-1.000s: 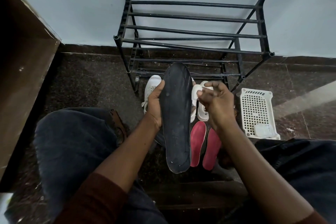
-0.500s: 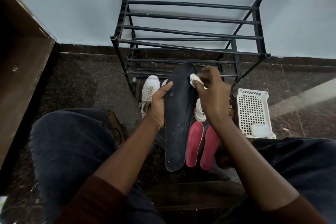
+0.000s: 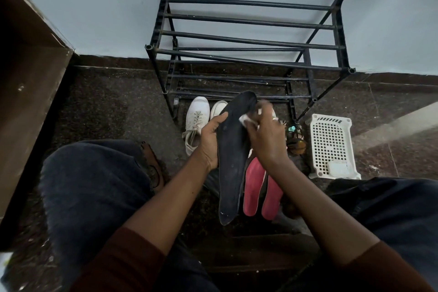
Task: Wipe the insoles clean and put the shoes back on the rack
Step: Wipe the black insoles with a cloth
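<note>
Two hands are occupied: the black insole point(image 3: 231, 161) is gripped along its left edge by the left hand point(image 3: 209, 142) and held above the floor point(image 3: 106, 106) near the front edge of the rack point(image 3: 248, 39). A white wipe point(image 3: 245, 119), blurred, is pinched against its toe by the right hand point(image 3: 265, 140). Behind it, red insoles point(image 3: 254, 187) are partly hidden.

Black insole point(image 3: 231, 163) in left hand point(image 3: 209, 143), right hand point(image 3: 265, 137) with white wipe point(image 3: 245, 119) against it.

One head-worn camera looks forward and down at the nearby rack point(image 3: 248, 21) and floor point(image 3: 106, 106).
</note>
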Demonstrator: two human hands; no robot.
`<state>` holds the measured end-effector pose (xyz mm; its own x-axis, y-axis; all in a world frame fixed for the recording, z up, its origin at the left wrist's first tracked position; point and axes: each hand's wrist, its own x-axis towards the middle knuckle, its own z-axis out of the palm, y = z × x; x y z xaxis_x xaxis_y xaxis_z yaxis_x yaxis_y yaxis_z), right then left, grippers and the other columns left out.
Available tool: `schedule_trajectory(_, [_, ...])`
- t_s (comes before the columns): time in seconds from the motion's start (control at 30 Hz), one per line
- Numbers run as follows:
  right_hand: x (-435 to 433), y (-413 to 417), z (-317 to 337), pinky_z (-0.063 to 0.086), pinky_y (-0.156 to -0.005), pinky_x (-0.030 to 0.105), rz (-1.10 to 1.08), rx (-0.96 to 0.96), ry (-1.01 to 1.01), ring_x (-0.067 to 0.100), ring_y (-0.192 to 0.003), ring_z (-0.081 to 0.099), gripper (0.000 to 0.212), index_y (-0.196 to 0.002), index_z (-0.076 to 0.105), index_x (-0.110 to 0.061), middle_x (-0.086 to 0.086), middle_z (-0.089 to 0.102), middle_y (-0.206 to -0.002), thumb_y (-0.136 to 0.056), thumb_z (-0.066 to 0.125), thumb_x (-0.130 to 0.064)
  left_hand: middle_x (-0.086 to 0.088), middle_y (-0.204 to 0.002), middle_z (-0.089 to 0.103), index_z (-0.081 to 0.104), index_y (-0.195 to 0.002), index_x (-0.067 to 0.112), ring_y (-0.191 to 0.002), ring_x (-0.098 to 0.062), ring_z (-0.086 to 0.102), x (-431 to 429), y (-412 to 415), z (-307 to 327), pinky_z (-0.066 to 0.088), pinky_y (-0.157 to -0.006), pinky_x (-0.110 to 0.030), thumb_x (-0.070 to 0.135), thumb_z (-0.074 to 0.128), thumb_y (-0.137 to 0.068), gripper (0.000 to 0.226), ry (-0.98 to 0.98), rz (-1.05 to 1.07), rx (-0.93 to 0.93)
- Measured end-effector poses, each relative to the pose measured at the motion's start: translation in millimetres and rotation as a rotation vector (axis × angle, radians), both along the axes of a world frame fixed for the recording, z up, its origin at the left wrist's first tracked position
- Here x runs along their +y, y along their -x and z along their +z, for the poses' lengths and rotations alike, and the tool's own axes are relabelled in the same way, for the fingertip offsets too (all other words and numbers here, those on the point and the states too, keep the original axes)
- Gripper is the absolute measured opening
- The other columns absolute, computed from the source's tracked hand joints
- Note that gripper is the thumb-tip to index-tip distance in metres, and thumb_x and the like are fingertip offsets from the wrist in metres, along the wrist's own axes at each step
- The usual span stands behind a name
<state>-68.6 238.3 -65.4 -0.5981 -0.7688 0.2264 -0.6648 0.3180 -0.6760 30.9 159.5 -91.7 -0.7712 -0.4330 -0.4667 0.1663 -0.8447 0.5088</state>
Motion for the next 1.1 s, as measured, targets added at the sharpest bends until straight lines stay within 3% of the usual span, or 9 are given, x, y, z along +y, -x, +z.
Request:
schedule_trajectory(0.17, [-21,28,12,0.035,-0.065,0.018,-0.215,-0.083,0.122,0.026,-0.083,0.067,0.035,-0.110,0.044,-0.013,0.002,0.073,-0.091,-0.080,0.063,-0.007,-0.014,-0.100,0.071,0.073,-0.100,0.005,-0.093,-0.026,0.067,5,3,-3,0.050,-0.089,-0.035,0.032,0.050,-0.083,0.040,-0.008,-0.021,0.016])
schedule_trajectory(0.4, [10,-2,-8,0.033,-0.063,0.005,0.022,-0.020,0.032,0.027,-0.080,0.068,0.030,-0.110,0.045,-0.010,0.009,0.072,-0.098,-0.085,0.061,-0.005,-0.012,-0.091,0.072,0.074,-0.096,0.006,-0.085,-0.023,0.068,9,2,-11,0.055,-0.079,-0.030,0.038,0.053,-0.082,0.040,-0.023,-0.022,-0.003])
schedule_trajectory(0.5, [31,-26,-21,0.052,-0.067,0.026,0.209,-0.068,-0.062,0.030,-0.083,0.067,0.029,-0.114,0.040,-0.014,0.014,0.069,-0.101,-0.089,0.056,-0.009,-0.012,-0.088,0.073,0.076,-0.092,0.006,-0.081,-0.024,0.069,5,2,-14,0.055,-0.079,-0.030,0.039,0.055,-0.080,0.041,-0.030,0.003,-0.029])
schedule_trajectory(0.57, [39,-34,-28,0.052,-0.064,0.033,0.264,-0.049,-0.049,0.031,-0.084,0.066,0.031,-0.114,0.039,-0.014,0.014,0.070,-0.097,-0.088,0.056,-0.009,-0.012,-0.088,0.073,0.076,-0.090,0.006,-0.080,-0.024,0.069,5,1,-18,0.055,-0.079,-0.031,0.040,0.056,-0.078,0.041,-0.037,0.022,-0.036])
schedule_trajectory(0.73, [20,-5,-25,0.040,-0.058,0.018,0.080,-0.034,-0.011,0.031,-0.074,0.067,0.031,-0.111,0.043,-0.010,0.012,0.071,-0.092,-0.085,0.061,-0.008,-0.011,-0.089,0.072,0.075,-0.093,0.008,-0.082,-0.023,0.068,8,1,-18,0.055,-0.077,-0.030,0.042,0.054,-0.079,0.043,-0.005,-0.042,-0.049])
schedule_trajectory(0.8, [6,10,-19,0.035,-0.058,0.021,-0.026,-0.074,0.022,0.029,-0.074,0.067,0.032,-0.108,0.044,-0.010,0.006,0.072,-0.088,-0.083,0.064,-0.008,-0.012,-0.090,0.072,0.075,-0.094,0.007,-0.084,-0.023,0.068,7,2,-17,0.054,-0.077,-0.030,0.038,0.053,-0.081,0.040,0.003,-0.015,-0.040])
schedule_trajectory(0.93, [-10,37,-2,0.046,-0.068,0.021,-0.302,-0.347,0.067,0.013,-0.070,0.064,0.038,-0.095,0.042,-0.022,-0.003,0.070,-0.078,-0.074,0.070,-0.007,-0.012,-0.094,0.072,0.075,-0.097,0.007,-0.086,-0.024,0.069,7,1,-17,0.055,-0.079,-0.031,0.036,0.050,-0.083,0.041,0.000,-0.036,-0.005])
schedule_trajectory(1.03, [-6,48,8,0.049,-0.064,0.027,-0.439,-0.777,0.259,0.010,-0.065,0.061,0.036,-0.081,0.046,-0.020,-0.003,0.063,-0.070,-0.071,0.073,-0.001,-0.012,-0.099,0.073,0.074,-0.103,0.007,-0.090,-0.025,0.070,6,-2,-13,0.056,-0.079,-0.033,0.039,0.048,-0.086,0.045,-0.027,-0.107,0.056])
schedule_trajectory(1.1, [1,49,10,0.046,-0.062,0.026,-0.411,-1.044,0.314,0.005,-0.062,0.058,0.027,-0.076,0.050,-0.020,-0.005,0.061,-0.067,-0.075,0.069,0.000,-0.017,-0.115,0.066,0.064,-0.119,0.002,-0.103,-0.030,0.065,8,-4,-10,0.050,-0.091,-0.039,0.042,0.048,-0.086,0.054,-0.049,-0.138,0.101])
